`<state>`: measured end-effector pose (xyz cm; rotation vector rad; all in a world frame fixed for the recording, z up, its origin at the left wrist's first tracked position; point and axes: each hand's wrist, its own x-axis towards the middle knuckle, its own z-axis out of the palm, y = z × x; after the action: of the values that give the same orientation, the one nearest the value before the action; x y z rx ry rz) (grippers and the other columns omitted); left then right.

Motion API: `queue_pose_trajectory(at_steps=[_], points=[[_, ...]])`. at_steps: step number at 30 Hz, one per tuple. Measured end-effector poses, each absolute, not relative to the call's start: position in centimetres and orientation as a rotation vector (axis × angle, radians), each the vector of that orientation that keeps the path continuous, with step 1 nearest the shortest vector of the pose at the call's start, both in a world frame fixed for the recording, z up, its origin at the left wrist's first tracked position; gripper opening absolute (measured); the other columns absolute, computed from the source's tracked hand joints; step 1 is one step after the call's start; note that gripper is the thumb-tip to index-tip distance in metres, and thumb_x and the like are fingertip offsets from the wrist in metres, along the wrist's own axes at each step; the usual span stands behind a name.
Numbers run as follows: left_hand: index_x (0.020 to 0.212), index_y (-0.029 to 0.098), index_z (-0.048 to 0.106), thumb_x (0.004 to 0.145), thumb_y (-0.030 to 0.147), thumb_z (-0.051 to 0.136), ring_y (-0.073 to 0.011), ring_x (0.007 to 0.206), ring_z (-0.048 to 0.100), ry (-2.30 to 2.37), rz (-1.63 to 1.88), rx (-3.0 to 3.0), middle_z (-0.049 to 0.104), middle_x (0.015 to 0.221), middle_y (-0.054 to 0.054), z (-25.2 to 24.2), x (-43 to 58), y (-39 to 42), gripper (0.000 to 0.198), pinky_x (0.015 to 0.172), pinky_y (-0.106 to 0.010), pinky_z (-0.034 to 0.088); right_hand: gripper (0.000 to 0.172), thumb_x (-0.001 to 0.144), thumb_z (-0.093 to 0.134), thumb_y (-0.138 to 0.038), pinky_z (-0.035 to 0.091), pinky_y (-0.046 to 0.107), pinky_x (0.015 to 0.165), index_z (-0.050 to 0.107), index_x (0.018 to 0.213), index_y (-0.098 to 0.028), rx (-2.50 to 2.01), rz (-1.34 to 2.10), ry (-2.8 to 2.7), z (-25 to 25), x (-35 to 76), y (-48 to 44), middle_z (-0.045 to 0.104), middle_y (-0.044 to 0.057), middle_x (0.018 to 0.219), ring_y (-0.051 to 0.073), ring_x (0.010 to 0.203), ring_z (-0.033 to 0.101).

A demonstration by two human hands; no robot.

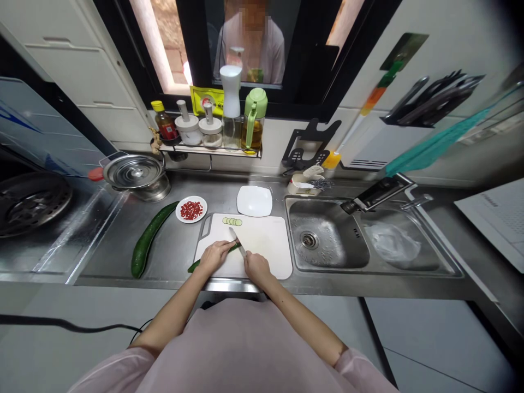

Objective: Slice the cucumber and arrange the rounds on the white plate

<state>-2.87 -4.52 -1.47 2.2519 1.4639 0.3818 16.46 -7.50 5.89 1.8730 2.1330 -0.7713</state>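
Observation:
My left hand (215, 256) presses down on a cucumber (194, 266) that lies on the white cutting board (266, 234); its fingers close over the middle and hide much of it. In my right hand (257, 268) is a kitchen knife (237, 241), its blade at the cucumber's right end, close to my left fingertips. A short overlapping row of cucumber slices (232, 221) rests near the board's top edge. To the left, a whole long cucumber (150, 240) lies directly on the steel counter.
Behind the board are a white plate (254, 201) and a small dish of chopped red pieces (191, 209). A steel sink (327, 240) adjoins on the right. A lidded pot (137, 174) stands back left, below a condiment shelf (213, 150).

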Motion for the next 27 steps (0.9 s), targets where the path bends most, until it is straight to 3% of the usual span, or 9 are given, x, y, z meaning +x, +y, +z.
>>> queue_pose_trajectory(at_steps=[27], points=[[0.129,0.035,0.059,0.095,0.024,0.042,-0.0152,0.103,0.06,1.431,0.421,2.246,0.067,0.117,0.0,-1.14,-2.92,-4.45,0.04,0.091,-0.027,0.048,0.029,0.098,0.034,-0.024,0.042,0.029,0.074,0.058,0.11,-0.014,1.845,-0.773,2.146,5.06,16.17,-6.6,0.07,0.014,0.096,0.023,0.092,0.066]])
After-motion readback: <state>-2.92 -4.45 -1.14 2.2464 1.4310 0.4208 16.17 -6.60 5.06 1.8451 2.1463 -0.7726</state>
